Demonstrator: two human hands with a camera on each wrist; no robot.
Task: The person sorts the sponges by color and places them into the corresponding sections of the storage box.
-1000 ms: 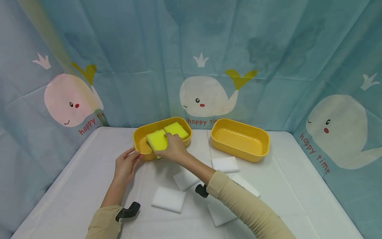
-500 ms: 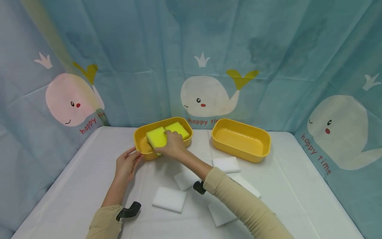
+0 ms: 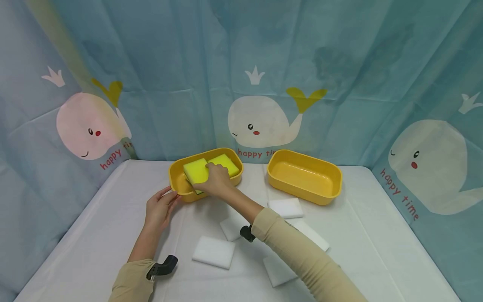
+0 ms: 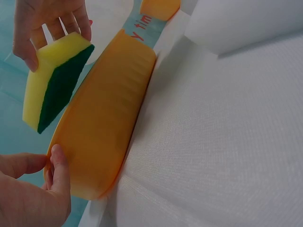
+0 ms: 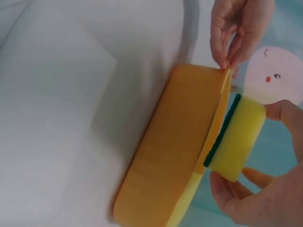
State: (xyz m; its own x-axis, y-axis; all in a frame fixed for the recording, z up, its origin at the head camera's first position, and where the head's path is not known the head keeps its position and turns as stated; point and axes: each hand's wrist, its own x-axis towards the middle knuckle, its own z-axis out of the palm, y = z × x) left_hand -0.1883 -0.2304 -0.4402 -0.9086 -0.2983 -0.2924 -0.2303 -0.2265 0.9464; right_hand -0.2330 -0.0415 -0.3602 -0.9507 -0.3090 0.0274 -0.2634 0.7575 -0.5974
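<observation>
My right hand (image 3: 216, 182) grips a yellow sponge with a green scouring side (image 5: 239, 137) by its edges. In the wrist views this sponge is raised at the mouth of the left yellow tub (image 4: 104, 118), its green side facing down. Another yellow sponge (image 3: 226, 163) lies in the right part of that tub. At the tub's near left corner, my left hand (image 3: 160, 209) pinches the rim between thumb and fingers (image 4: 59, 165). Whatever else lies under the held sponge is hidden.
A second yellow tub (image 3: 302, 176) stands at the back right with nothing in it. Several white sponges lie on the white table, among them one at the front (image 3: 214, 251) and one by the second tub (image 3: 285, 208). My right forearm covers parts of some. A whale-printed curtain (image 3: 181, 84) hangs behind.
My right hand has shifted slightly left and back with the held sponge, further over the left tub. The left hand keeps its hold on the rim.
</observation>
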